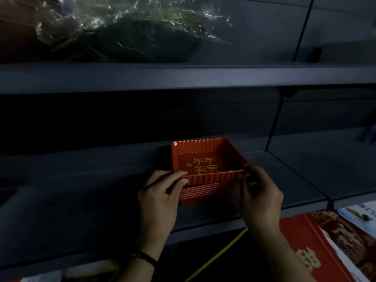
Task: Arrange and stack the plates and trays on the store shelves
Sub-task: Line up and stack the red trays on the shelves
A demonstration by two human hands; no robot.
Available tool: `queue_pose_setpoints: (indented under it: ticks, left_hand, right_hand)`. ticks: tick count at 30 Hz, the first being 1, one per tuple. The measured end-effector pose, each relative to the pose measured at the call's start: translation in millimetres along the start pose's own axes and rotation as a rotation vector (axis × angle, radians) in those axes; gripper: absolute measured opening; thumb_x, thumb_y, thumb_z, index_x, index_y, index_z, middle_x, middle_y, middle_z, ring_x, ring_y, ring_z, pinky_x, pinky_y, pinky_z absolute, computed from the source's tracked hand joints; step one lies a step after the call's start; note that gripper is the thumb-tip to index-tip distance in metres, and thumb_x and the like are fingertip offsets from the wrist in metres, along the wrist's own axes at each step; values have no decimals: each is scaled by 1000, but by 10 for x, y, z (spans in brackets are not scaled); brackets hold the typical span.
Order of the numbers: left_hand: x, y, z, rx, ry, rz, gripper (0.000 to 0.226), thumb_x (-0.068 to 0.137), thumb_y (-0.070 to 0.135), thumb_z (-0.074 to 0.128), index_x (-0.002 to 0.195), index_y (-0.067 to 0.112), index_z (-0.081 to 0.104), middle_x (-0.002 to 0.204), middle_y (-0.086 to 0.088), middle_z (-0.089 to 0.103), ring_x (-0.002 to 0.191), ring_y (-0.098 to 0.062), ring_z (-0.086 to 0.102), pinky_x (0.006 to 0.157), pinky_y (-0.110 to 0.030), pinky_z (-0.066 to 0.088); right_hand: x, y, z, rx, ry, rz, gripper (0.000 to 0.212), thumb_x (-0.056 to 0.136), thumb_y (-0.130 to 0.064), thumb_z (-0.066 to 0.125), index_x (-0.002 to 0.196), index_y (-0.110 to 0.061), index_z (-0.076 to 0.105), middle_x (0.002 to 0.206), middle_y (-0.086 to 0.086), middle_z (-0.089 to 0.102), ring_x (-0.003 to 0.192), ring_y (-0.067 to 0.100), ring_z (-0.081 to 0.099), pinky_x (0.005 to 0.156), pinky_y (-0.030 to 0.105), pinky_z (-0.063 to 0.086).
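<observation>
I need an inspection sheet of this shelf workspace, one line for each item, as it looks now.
Surface: dark grey shelf, dimly lit.
Job's things: stack of red trays on the shelf; top tray has gold characters inside.
Clutter: red printed boxes, lower right.
Grippers: left hand grips the top tray's front left corner; right hand pinches its front right corner.
Cables: thin yellow cord below the shelf, ends hidden.
Surroundings: upper shelf carrying plastic-wrapped goods.
</observation>
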State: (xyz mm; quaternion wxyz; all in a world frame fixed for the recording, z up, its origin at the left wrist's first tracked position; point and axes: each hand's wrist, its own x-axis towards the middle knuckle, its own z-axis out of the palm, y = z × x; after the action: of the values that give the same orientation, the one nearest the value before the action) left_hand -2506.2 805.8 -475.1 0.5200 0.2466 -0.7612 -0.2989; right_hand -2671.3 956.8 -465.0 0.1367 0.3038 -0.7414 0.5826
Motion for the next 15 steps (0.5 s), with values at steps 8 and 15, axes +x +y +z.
queue_pose_setpoints:
  ticks: [8, 15]
  left_hand:
    - [-11, -146, 159, 45, -31, -59, 18, 99, 25, 72, 116, 28, 80, 119, 15, 66, 110, 0, 66, 84, -3, 50]
    - [-64, -181, 174, 182, -14, -6, 22, 100, 33, 66, 121, 32, 73, 128, 10, 56, 123, -19, 56, 85, -31, 54]
  right_hand:
    - [81, 142, 131, -134, -32, 34, 24, 102, -31, 64, 125, -39, 66, 109, -2, 65, 84, 16, 66, 78, 38, 59]
    - [-6, 43, 198, -160, -180, 21, 34, 109, -24, 52, 142, -31, 59, 105, -23, 50, 116, 20, 55, 92, 31, 44]
